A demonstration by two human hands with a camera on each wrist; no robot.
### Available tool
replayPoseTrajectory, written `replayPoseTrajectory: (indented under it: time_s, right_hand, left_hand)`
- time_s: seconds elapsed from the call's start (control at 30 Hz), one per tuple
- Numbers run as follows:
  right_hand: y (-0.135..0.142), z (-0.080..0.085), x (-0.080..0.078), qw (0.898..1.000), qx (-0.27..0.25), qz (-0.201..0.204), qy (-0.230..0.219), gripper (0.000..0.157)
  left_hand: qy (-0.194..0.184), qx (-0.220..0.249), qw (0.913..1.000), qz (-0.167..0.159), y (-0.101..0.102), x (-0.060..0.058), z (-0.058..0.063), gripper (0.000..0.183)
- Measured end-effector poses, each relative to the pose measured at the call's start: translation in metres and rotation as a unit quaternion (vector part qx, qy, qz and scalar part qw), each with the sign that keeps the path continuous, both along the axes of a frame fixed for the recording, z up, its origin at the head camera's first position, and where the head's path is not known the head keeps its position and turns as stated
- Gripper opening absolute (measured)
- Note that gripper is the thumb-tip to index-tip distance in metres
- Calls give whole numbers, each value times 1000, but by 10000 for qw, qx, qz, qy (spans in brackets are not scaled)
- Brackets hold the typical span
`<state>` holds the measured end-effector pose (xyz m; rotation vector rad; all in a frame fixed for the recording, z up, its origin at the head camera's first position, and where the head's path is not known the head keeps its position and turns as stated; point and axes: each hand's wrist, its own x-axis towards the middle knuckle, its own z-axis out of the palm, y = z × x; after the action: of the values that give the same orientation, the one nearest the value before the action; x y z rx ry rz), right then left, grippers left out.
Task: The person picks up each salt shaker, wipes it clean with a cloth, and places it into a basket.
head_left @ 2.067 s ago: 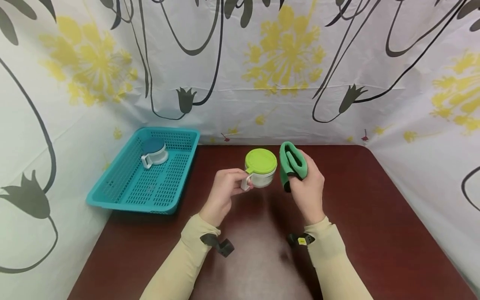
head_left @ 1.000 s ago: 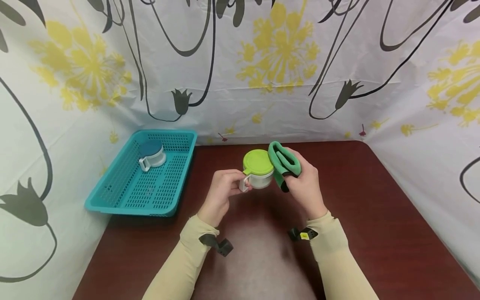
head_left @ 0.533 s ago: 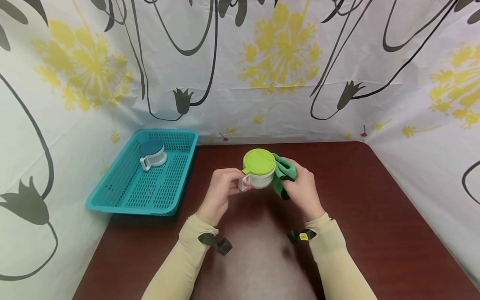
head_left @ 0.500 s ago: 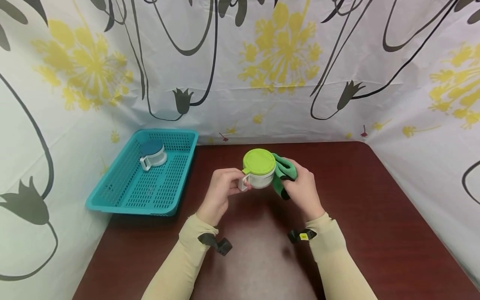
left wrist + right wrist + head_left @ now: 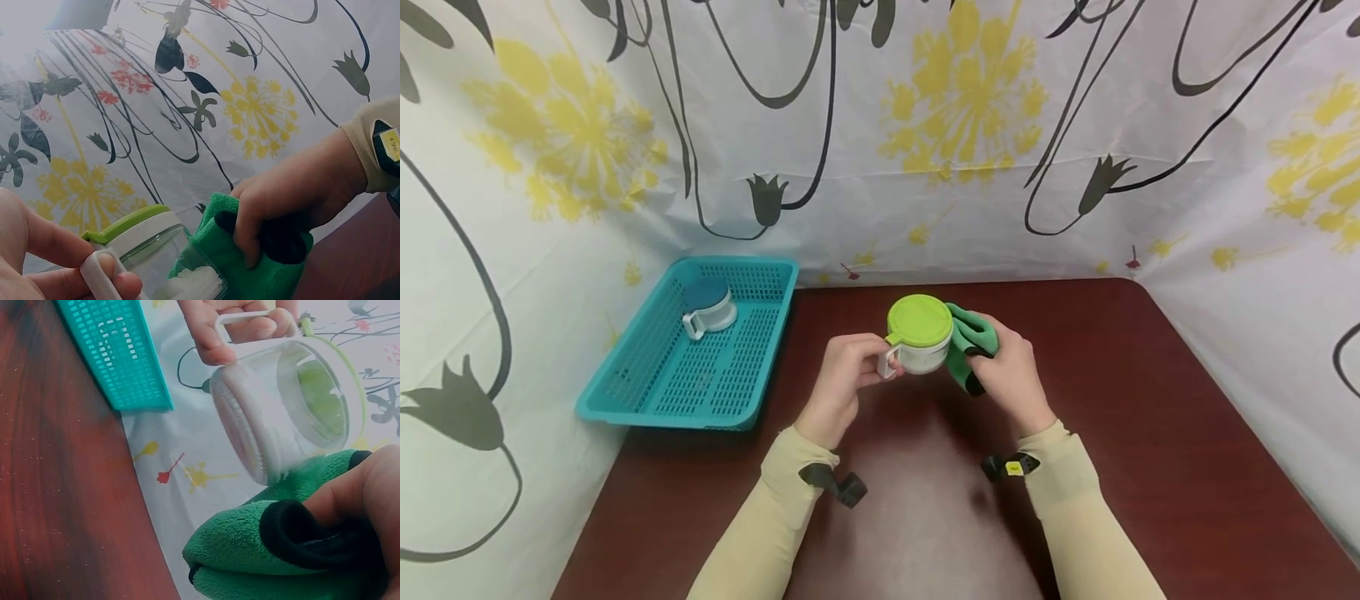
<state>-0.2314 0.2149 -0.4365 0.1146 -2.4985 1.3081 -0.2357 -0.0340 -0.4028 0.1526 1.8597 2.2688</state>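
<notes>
My left hand point(image 5: 842, 379) pinches the white handle of a seasoning jar point(image 5: 923, 358), held up over the table. The jar has a lime-green lid point(image 5: 919, 321) and a clear body with white contents at its bottom, seen in the left wrist view. My right hand point(image 5: 1011, 367) grips a folded green cloth point(image 5: 231, 544) with black edging. The cloth lies against the jar's right side in the head view. Part of the right fingers is hidden behind the cloth. In the right wrist view the jar is tilted, with the cloth touching its body.
A turquoise plastic basket point(image 5: 681, 423) stands on the left of the dark red table point(image 5: 1112, 433). Inside it, near the back, sits a similar jar with a blue lid point(image 5: 706, 293). A white patterned sheet point(image 5: 880, 125) hangs behind and at both sides.
The cloth was apart from the jar at first. My right hand has brought it leftward against the jar's side, where it stays. The left hand keeps holding the handle.
</notes>
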Motion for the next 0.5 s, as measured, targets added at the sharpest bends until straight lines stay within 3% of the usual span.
replayPoseTrajectory:
  time_s: [0.2, 0.5]
  right_hand:
    - [3, 10, -2, 9999, -67, -5, 108, 64]
    - [12, 18, -1, 9990, -362, -185, 199, 66]
  left_hand:
    - [-5, -17, 10000, -10, 0, -2, 4, 23]
    - [-127, 50, 9999, -72, 5, -2, -3, 20]
